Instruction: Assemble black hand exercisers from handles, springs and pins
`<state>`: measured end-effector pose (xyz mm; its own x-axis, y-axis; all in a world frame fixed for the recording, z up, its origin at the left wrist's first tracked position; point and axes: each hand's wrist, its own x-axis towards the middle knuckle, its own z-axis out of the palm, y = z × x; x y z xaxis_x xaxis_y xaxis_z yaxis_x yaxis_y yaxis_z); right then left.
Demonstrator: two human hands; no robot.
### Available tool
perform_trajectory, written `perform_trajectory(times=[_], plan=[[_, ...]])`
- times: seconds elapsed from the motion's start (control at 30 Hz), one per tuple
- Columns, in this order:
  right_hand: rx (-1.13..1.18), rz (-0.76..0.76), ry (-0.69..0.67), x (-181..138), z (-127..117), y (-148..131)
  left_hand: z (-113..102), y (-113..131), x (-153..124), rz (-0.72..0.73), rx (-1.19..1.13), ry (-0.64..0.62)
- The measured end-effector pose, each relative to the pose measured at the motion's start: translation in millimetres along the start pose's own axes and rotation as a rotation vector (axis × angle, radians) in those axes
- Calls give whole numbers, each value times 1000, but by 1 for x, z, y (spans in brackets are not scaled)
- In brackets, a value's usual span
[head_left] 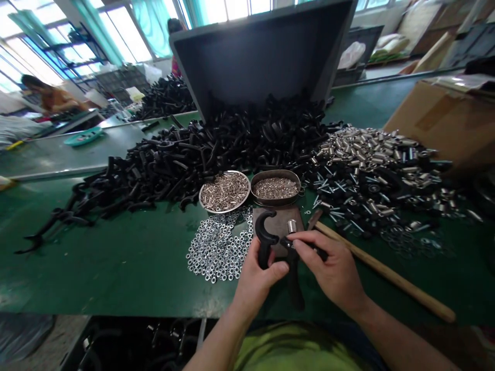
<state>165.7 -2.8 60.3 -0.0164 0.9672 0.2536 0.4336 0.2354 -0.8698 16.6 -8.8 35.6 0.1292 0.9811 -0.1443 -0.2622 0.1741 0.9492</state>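
Hook [265, 231] sits gripped in the left hand [256, 281], long axis near twelve-to-six, at nine o'clock from the right hand [337, 270], whose fingertips pinch the top of a handle [295, 283]; a spring [292, 225] stands at their twelve o'clock.

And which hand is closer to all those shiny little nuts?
Left. The left hand is beside the pile of nuts, just to its right; the right hand is farther off, over to the right of the left hand.
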Motion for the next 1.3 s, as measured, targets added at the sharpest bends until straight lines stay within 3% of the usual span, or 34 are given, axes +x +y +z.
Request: perform_trajectory(times=[0.2, 0.3, 0.4, 0.47, 0.53, 0.63, 0.73, 0.8, 0.87, 1.03, 1.17, 1.3], plan=[[-100, -112, -53, 2, 2, 6, 3, 0, -6, -16, 209, -47], [-90, -139, -188, 7, -1, 10, -5, 0, -4, -109, 216, -121], [-76, -283, -347, 11, -6, 13, -10, 2, 3, -249, 59, -163], [-123, -399, -347, 10, -9, 16, -11, 3, 7, -249, -19, -120], [-176, -421, -270, 8, -11, 19, -12, 3, 9, -179, -1, -65], [-129, -130, -271, 6, -8, 26, -14, 4, 9, 0, 209, -3], [77, 236, -505, 11, -3, 31, -18, 7, 9, 115, 441, 3], [172, 296, -633, 18, 1, 30, -19, 7, 9, 126, 506, -45], [178, 264, -653, 23, 6, 25, -20, 5, 8, 119, 503, -75], [-180, 91, -455, 24, 18, 7, -19, -14, 1, 102, 411, 75], [-477, -15, -542, 21, 21, 5, -22, -20, 0, 140, 510, 75], [-680, -120, -560, 18, 24, 13, -22, -14, 6, 154, 575, -9]])
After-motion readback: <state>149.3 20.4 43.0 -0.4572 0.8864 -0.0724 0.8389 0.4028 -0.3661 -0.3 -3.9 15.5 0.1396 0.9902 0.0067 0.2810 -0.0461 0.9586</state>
